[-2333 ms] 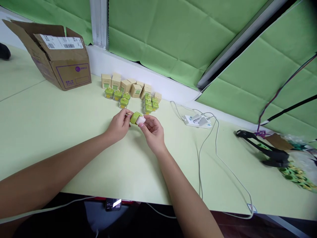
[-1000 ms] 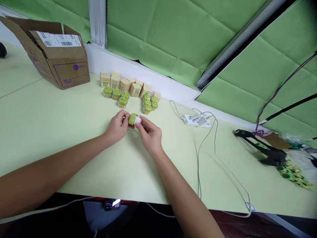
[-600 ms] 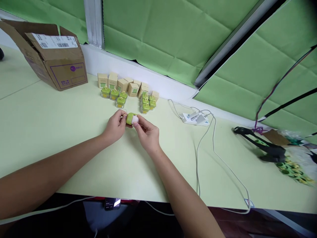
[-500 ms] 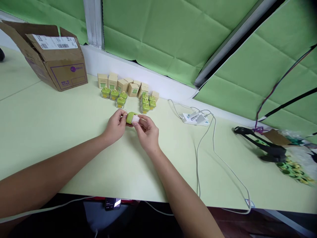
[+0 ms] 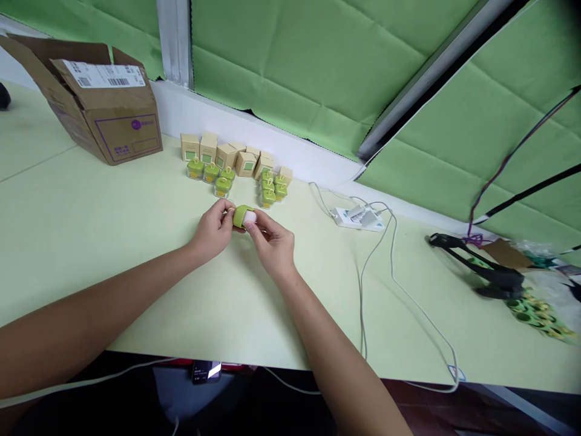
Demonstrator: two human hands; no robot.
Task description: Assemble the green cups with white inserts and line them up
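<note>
Between my two hands, above the table (image 5: 158, 212), is a green lid (image 5: 240, 216) with a whitish round piece (image 5: 249, 217) at its right end. My left hand (image 5: 216, 225) is closed on the green lid from the left. With thumb and fingers, my right hand (image 5: 271, 237) pinches the whitish piece where it meets the lid. Whether that piece is seated inside the lid I cannot tell. Just beyond my hands stand several small clear jars with green looped lids, among them a front left jar (image 5: 222, 186) and a front right jar (image 5: 267, 197).
Small brown cartons (image 5: 246, 164) line the wall behind the jars. A large open cardboard box (image 5: 127, 136) stands at the left. On the right lie a white power strip (image 5: 358, 218) with trailing cables, a black curved object (image 5: 499, 278) and green-yellow pieces (image 5: 538, 315). A phone (image 5: 207, 371) is below the table edge.
The view has shifted slightly. My right hand has turned a little, and the whitish piece appears slightly closer to the green lid. Both hands keep their grip.
</note>
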